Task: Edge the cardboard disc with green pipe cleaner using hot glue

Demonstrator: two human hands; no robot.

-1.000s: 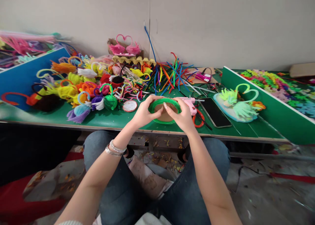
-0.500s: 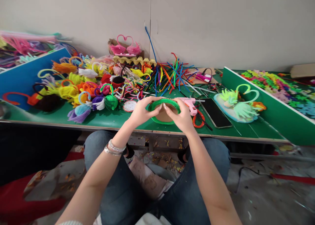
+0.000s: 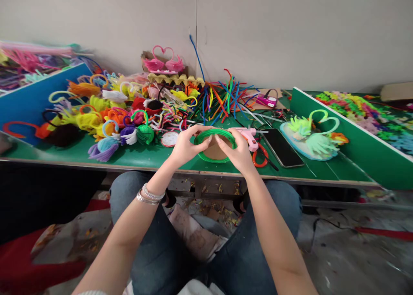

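Observation:
A round piece with a green rim (image 3: 214,160) and a brown cardboard-like inside is held above the table's front edge. My left hand (image 3: 188,146) grips its left side, the thumb over the rim. On the right side my right hand (image 3: 239,150) grips it the same way, and the two thumbs point toward each other near the top. Just behind my right hand lies a pink glue gun (image 3: 251,139), with orange scissor handles (image 3: 260,157) beside it. Fingers under the piece are hidden.
Pipe-cleaner swans (image 3: 92,120) crowd the left, near a blue divider (image 3: 19,107). Loose coloured stems (image 3: 222,99) lie at the back. A black phone (image 3: 284,147) and a green swan pair (image 3: 318,144) are on the right, before a green divider (image 3: 351,144).
My thumbs have spread slightly apart along the rim. Both hands still hold the green-rimmed piece in nearly the same place.

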